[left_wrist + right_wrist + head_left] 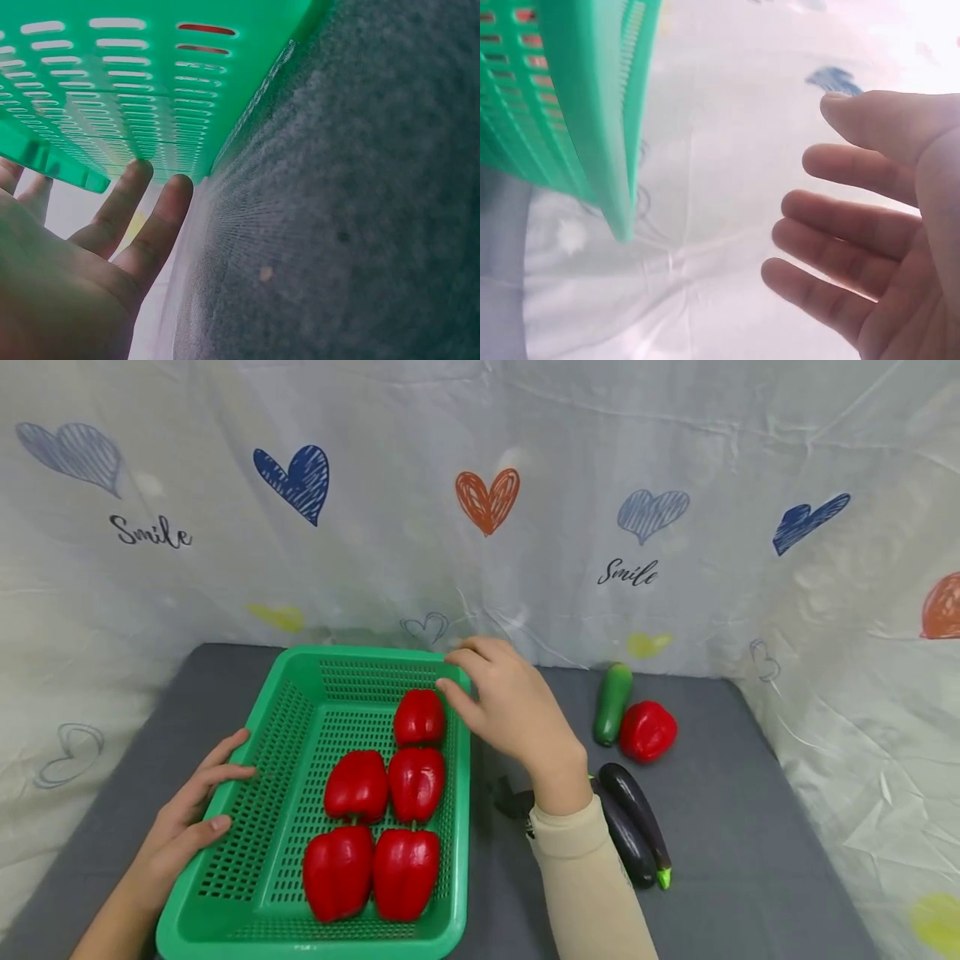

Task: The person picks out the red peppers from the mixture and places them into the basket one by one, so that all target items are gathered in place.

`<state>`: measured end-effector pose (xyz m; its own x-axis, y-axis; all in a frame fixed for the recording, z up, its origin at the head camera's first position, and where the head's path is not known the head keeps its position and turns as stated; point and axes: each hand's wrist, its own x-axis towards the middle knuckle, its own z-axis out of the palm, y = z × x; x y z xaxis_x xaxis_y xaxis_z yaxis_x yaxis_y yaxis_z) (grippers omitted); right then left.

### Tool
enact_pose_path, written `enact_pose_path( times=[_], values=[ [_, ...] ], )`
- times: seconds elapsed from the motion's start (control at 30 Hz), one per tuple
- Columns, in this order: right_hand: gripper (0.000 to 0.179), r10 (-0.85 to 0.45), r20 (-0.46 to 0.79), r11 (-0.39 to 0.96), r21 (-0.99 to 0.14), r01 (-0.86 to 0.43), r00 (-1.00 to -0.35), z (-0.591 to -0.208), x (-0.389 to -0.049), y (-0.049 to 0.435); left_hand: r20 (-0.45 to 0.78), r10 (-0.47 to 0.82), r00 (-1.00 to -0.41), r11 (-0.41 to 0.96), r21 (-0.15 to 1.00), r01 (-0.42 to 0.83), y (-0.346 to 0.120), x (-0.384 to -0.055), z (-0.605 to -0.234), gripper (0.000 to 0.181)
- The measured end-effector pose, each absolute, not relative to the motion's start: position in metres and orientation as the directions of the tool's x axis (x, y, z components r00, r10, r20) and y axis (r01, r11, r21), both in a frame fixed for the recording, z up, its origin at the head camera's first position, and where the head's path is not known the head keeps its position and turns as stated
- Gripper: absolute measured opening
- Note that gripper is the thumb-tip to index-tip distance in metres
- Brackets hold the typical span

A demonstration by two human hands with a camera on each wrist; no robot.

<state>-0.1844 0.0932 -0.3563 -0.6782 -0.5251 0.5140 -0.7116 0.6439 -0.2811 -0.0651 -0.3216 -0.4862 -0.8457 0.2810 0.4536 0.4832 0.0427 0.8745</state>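
Note:
A green plastic basket (463, 860) with slotted walls holds several red bell peppers (357, 785), mostly along its right side and near end. My left hand (183, 814) rests on the basket's left rim, its thumb and two fingers reaching over the edge. In the left wrist view, two more fingers (161, 217) extend beside the outer wall. Over by the far right corner of the basket is my right hand (506, 697), fingers loosely spread and holding nothing. The right wrist view shows the right hand (862, 217) apart from the basket rim (592, 127).
Right of the basket, a cucumber (614, 703) lies beside another red bell pepper (648, 732) on the grey tabletop (738, 827). Eggplants (637, 808) lie nearer, partly behind the right forearm. A dark thing (513, 800) left of that wrist is unclear. A heart-printed curtain (390, 527) hangs behind.

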Motion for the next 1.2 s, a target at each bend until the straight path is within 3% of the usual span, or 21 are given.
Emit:
enact_pose_path(
  times=[0.27, 0.5, 0.8, 1.2],
  values=[
    [0.045, -0.405, 0.384, 0.696, -0.458, -0.552, -0.830, -0.351, -0.187, 0.133, 0.488, 0.297, -0.821, -0.001, 0.860, 0.510, -0.323, -0.068, -0.491, 0.057],
    [0.062, -0.274, 0.192, 0.734, -0.592, -0.333, -0.943, -0.354, -0.193, 0.177, 0.484, 0.298, -0.822, 0.006, 0.861, 0.509, -0.323, -0.069, -0.491, 0.057],
    [0.076, -0.102, 0.049, 0.761, -0.639, -0.110, -0.994, -0.365, -0.198, 0.219, 0.490, 0.298, -0.819, 0.000, 0.858, 0.513, -0.323, -0.068, -0.491, 0.056],
    [0.084, 0.030, -0.129, 0.772, -0.626, 0.105, -0.991, -0.379, -0.197, 0.261, 0.475, 0.291, -0.831, 0.015, 0.866, 0.500, -0.323, -0.067, -0.491, 0.053]
  ],
)
